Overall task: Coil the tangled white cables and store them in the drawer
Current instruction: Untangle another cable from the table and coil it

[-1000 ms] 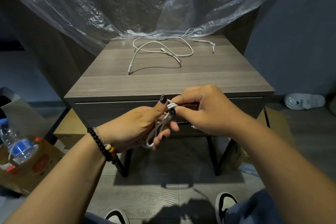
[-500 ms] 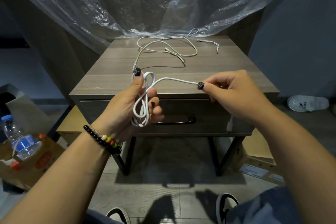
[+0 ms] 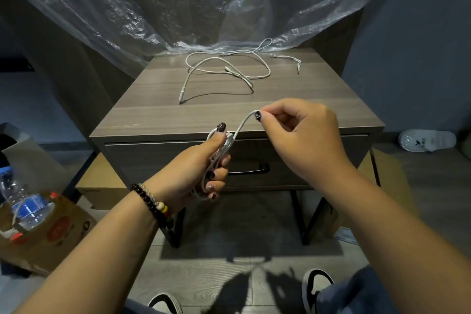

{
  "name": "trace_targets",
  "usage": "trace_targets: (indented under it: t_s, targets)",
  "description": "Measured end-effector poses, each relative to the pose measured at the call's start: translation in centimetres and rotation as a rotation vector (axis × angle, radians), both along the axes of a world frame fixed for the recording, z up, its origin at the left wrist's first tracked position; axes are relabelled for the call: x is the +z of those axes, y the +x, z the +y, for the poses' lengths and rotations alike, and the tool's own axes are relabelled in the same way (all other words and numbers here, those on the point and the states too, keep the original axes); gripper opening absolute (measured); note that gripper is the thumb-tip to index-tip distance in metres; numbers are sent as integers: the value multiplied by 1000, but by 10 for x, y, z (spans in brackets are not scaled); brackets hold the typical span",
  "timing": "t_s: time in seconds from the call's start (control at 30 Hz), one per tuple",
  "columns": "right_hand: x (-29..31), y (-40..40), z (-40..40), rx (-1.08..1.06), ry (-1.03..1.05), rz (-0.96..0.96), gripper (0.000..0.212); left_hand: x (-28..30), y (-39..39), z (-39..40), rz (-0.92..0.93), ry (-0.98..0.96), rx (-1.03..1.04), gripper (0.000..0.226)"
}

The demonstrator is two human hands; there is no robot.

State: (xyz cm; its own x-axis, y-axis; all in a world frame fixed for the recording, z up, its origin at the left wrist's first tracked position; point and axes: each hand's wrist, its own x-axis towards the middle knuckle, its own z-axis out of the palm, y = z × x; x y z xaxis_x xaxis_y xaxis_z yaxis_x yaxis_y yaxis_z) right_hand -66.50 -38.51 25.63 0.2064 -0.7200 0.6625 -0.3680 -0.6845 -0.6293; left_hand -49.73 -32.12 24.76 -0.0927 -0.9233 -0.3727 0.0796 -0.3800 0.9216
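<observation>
Left hand (image 3: 201,166) grips a coiled white cable (image 3: 219,158); right hand (image 3: 300,135) pinches its free end at two o'clock. More cables (image 3: 229,71) lie on the bench (image 3: 153,115), twelve o'clock. Drawer (image 3: 305,161) closed. No legible writing.

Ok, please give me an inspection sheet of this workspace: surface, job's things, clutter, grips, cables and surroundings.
Surface: nightstand top, wood grain, plastic sheet draped over its back edge.
Job's things: drawer shut, black handle partly hidden.
Clutter: nothing seen on the top besides the cables.
Grips: left hand shut on coil; right hand pinches its free end.
Cables: loose cables lie tangled at the back of the top.
Surroundings: bottle in box on the left, slipper on the floor at right.
</observation>
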Motion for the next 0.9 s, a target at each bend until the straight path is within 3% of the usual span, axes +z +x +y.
trace_targets:
  t_s: [0.1, 0.27, 0.63, 0.9]
  targets:
    - [-3, 5, 7, 94, -103, 40, 11, -2, -3, -2, 67, -8, 67, 46]
    - [-3, 7, 8, 132, -105, 74, 16, -2, -9, -3, 119, -29, 130, 46]
    - [2, -3, 0, 91, 266, 187, 14, 7, -11, 4, 95, -28, -73, 53]
    - [3, 3, 7, 182, 233, 243, 10, 7, -11, 8, 84, -3, -91, 51]
